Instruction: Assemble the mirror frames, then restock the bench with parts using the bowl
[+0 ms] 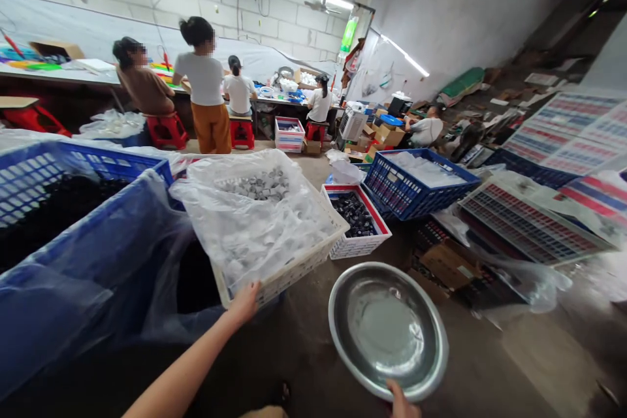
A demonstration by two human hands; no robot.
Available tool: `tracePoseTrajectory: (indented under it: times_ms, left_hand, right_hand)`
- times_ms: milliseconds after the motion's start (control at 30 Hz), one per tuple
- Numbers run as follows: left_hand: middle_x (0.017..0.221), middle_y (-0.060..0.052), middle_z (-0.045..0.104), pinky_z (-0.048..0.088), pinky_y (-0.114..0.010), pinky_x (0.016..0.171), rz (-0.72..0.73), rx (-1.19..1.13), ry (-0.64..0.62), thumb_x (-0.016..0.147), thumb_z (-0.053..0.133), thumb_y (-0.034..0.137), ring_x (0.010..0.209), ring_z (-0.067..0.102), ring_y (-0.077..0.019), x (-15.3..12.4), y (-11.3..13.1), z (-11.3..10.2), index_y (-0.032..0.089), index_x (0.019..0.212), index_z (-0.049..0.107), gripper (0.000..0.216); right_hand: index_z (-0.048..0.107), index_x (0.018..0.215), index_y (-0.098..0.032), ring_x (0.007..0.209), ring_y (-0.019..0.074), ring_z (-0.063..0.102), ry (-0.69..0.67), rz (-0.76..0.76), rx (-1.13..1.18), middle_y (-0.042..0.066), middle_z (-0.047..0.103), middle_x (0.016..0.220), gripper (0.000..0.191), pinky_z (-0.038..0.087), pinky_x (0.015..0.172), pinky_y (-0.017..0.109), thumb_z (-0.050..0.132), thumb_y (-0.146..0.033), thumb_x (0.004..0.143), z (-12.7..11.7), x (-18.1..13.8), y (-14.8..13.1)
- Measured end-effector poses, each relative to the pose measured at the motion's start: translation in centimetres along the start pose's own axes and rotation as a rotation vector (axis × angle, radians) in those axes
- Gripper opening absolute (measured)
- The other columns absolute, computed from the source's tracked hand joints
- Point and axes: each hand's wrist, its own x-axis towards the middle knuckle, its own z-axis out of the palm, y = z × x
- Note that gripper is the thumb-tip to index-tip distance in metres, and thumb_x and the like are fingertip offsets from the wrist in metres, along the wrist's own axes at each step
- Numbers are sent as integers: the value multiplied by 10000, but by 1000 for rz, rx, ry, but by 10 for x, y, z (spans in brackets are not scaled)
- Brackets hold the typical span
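Observation:
My left hand (243, 302) grips the near corner of a white plastic crate (279, 277), which is tilted and held off the floor. A clear plastic bag (215, 199) lines the crate and holds a heap of small grey parts (255, 186). My right hand (401, 400) holds the lower rim of a round steel basin (386, 331), whose shiny inside shows no contents. To the left, a large blue crate (112, 160) lined with clear plastic holds a dark mass of items (49, 225).
On the concrete floor ahead stand a small white-and-red crate of dark parts (355, 215), a blue crate of bagged items (421, 183), cardboard boxes (450, 264) and printed sheets (531, 222). Several co-workers (206, 78) are at a long table beyond.

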Motion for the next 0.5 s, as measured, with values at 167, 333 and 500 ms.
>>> tracePoseTrajectory:
  times_ms: [167, 333, 500]
  left_hand:
    - [1227, -92, 595, 401, -341, 1069, 193, -174, 257, 746, 395, 13, 1186, 537, -199, -77, -92, -4, 181, 1233, 548, 537]
    - [1058, -102, 658, 486, -455, 963, -31, -283, 656, 807, 419, 97, 1039, 598, -255, -169, -270, -52, 168, 1084, 615, 347]
    - [1013, -103, 658, 477, -434, 951, -203, -202, 902, 828, 437, 92, 1017, 580, -250, -249, -387, -146, 160, 1039, 628, 293]
  right_hand:
    - [653, 657, -165, 757, 252, 627, 19, -139, 260, 35, 664, 665, 362, 516, 623, 326, 751, -401, 401, 92, -78, -35]
    - [668, 752, -150, 824, 234, 634, -201, -253, 240, 36, 694, 766, 417, 534, 713, 331, 754, -406, 435, 218, -210, -34]
    - [637, 1055, -82, 909, 255, 642, -376, -526, -324, 110, 710, 908, 598, 524, 778, 351, 593, -503, 634, 351, -316, 19]
